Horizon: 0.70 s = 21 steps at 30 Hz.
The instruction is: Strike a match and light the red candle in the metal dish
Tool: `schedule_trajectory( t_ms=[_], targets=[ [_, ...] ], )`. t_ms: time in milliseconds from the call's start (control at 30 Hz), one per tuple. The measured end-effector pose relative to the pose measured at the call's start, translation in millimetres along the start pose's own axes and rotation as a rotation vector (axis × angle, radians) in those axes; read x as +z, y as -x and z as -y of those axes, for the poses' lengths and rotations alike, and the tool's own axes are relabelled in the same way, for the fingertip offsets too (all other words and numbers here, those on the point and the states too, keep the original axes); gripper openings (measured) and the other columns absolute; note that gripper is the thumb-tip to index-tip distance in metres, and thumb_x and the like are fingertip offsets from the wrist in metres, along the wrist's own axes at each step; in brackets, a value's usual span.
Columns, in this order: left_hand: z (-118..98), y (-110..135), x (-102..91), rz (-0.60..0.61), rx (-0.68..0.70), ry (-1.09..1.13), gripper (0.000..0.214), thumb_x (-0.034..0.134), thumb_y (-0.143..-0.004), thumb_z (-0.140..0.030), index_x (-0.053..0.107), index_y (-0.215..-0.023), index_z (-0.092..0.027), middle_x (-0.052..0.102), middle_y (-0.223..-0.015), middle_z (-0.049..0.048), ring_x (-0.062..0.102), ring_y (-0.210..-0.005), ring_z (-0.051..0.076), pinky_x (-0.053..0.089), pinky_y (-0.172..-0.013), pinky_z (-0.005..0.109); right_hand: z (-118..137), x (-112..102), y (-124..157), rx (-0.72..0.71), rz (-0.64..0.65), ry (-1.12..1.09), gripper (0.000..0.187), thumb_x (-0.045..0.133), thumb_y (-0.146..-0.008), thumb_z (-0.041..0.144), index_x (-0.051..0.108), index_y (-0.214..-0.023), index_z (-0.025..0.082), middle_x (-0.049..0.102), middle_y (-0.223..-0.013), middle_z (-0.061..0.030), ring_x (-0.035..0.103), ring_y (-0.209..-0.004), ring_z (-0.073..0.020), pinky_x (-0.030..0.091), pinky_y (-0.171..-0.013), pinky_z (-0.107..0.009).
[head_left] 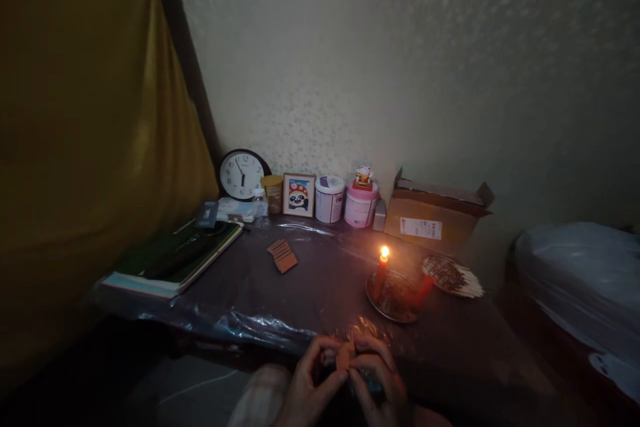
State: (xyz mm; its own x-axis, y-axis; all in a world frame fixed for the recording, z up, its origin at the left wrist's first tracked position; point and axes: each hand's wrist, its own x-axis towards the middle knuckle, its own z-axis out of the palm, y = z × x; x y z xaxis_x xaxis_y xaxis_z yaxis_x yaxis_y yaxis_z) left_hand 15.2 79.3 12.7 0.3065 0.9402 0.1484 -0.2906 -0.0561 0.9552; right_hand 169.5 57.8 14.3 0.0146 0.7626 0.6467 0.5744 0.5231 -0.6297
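My left hand (315, 377) and my right hand (377, 377) meet at the table's front edge. Pinched between their fingertips is a small tan cardboard piece (345, 355); its exact shape is partly covered by the fingers. Farther back on the table lies a similar flat brown cardboard piece (283, 256) with dark lines across it. Right of centre, a lit red candle (382, 273) stands upright on a round metal plate (387, 315). A second red piece (424, 288) leans at the plate's right rim, blurred by the glow.
Pale sticks with dark ends (453, 276) lie fanned beside the plate. Along the wall stand a clock (243, 175), a framed panda picture (299, 195), a white tub (329, 200), a pink tub (361, 205) and an open cardboard box (425, 213). Books (185, 257) lie left.
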Motion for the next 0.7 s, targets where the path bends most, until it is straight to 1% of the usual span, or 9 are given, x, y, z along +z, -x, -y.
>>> schedule_trajectory(
  t_ms=[67,167,233,333,400,533,700],
  targets=[
    [0.6,0.2,-0.3,0.003,0.012,0.019,0.021,0.068,-0.077,-0.029,0.063,-0.096,-0.021,0.067,-0.091,0.0038,0.059,-0.090,0.021,0.043,-0.084,0.032,-0.9,-1.2,-0.7,0.025,0.013,-0.018,0.010,0.061,-0.083,0.026,0.067,-0.091,0.025,0.067,-0.104,-0.0070,0.067,-0.097,-0.0210,0.056,-0.083,-0.027],
    [2.4,0.7,-1.1,0.002,0.031,0.051,0.020,0.067,-0.078,-0.029,0.063,-0.096,-0.022,0.067,-0.092,0.0036,0.060,-0.091,0.021,0.043,-0.084,0.032,-4.1,-0.1,0.3,0.056,0.024,-0.035,0.024,0.064,-0.080,0.027,0.064,-0.105,0.026,0.065,-0.112,-0.0073,0.064,-0.105,-0.0224,0.055,-0.088,-0.029],
    [2.4,0.9,-1.8,0.004,0.042,0.057,0.020,0.066,-0.078,-0.028,0.063,-0.097,-0.022,0.067,-0.095,0.0043,0.060,-0.092,0.021,0.043,-0.084,0.033,-6.8,3.9,3.4,0.097,0.006,-0.059,0.030,0.064,-0.079,0.028,0.062,-0.110,0.026,0.065,-0.115,-0.0062,0.063,-0.108,-0.0230,0.054,-0.090,-0.030],
    [-1.4,1.3,-1.7,0.014,0.040,0.068,0.021,0.065,-0.079,-0.028,0.063,-0.099,-0.022,0.068,-0.098,0.0052,0.061,-0.095,0.022,0.043,-0.086,0.034,-10.0,12.3,10.1,0.218,-0.044,-0.112,0.034,0.063,-0.079,0.034,0.061,-0.112,0.027,0.069,-0.109,-0.0039,0.067,-0.100,-0.0224,0.055,-0.088,-0.029],
    [-4.8,1.9,-0.5,0.013,0.030,0.074,0.020,0.065,-0.078,-0.029,0.063,-0.097,-0.023,0.068,-0.099,0.0045,0.061,-0.095,0.022,0.043,-0.087,0.034,-11.4,16.6,13.7,0.269,-0.044,-0.144,0.035,0.063,-0.079,0.036,0.061,-0.112,0.027,0.071,-0.104,-0.0030,0.069,-0.095,-0.0218,0.056,-0.086,-0.029],
    [-7.6,2.7,3.2,-0.031,0.032,0.117,0.020,0.068,-0.075,-0.032,0.065,-0.093,-0.024,0.068,-0.097,0.0032,0.062,-0.093,0.022,0.044,-0.085,0.034,-13.6,19.1,16.7,0.287,-0.010,-0.184,0.034,0.063,-0.078,0.035,0.061,-0.110,0.026,0.071,-0.104,-0.0038,0.069,-0.094,-0.0215,0.055,-0.085,-0.028],
    [-4.2,1.8,4.5,-0.048,0.049,0.122,0.023,0.070,-0.073,-0.034,0.066,-0.092,-0.022,0.067,-0.099,0.0053,0.061,-0.092,0.022,0.045,-0.082,0.032,-14.7,18.8,16.8,0.280,-0.023,-0.222,0.034,0.064,-0.079,0.037,0.061,-0.110,0.025,0.070,-0.107,-0.0052,0.068,-0.096,-0.0220,0.055,-0.085,-0.027]
  ],
)
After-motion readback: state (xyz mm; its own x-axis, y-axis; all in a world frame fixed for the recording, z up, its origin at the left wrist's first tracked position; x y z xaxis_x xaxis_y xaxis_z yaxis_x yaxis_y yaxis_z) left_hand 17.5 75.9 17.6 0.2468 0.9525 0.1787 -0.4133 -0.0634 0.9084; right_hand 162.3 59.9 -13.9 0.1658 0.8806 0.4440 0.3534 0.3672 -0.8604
